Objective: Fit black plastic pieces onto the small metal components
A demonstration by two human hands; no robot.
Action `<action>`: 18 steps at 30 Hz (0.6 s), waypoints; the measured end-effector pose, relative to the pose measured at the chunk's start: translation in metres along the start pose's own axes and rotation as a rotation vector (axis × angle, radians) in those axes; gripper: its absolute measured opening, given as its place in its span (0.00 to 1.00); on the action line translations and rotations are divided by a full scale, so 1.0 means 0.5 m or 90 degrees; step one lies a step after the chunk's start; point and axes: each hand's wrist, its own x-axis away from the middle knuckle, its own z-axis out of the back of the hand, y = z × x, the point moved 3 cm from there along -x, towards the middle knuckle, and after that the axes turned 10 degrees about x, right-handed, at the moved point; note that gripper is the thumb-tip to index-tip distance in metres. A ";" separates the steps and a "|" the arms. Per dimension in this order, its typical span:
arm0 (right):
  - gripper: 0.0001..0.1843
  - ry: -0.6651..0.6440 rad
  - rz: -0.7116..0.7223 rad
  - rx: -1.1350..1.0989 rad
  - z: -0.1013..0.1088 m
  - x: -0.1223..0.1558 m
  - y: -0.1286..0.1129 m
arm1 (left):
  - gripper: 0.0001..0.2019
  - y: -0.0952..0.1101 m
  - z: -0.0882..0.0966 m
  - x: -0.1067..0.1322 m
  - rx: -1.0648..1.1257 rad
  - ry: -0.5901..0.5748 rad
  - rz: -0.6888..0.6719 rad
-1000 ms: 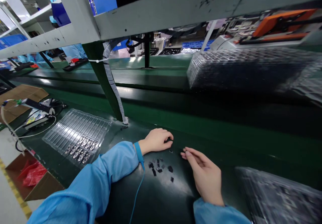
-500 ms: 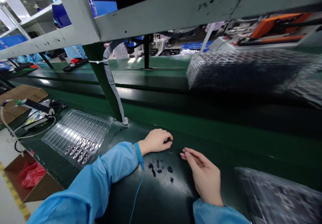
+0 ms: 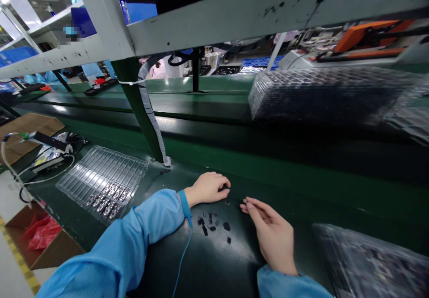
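Observation:
My left hand rests on the dark green bench with its fingers curled shut round a small dark part that I cannot make out. My right hand lies just to its right, fingers stretched toward it and pressed together at the tips, perhaps pinching a tiny piece. Between and below the hands lie several small black parts scattered on the bench. A blue wrist strap with a thin blue cord circles my left wrist. Both arms wear light blue sleeves.
A clear plastic tray with several small metal parts in its near rows lies at the left. Stacks of clear trays sit at the back right and near right. A green post, cables and a cardboard box stand left.
Almost nothing differs; my right hand has edged slightly nearer me and the view shifted a little. Both hands stay where they were.

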 end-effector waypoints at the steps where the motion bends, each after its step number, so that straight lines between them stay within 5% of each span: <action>1: 0.22 0.001 0.001 0.000 0.000 0.000 0.000 | 0.08 0.000 0.000 0.000 0.001 0.001 -0.002; 18: 0.21 0.001 0.017 0.009 0.002 -0.001 0.000 | 0.08 0.000 0.000 0.000 -0.002 -0.002 0.008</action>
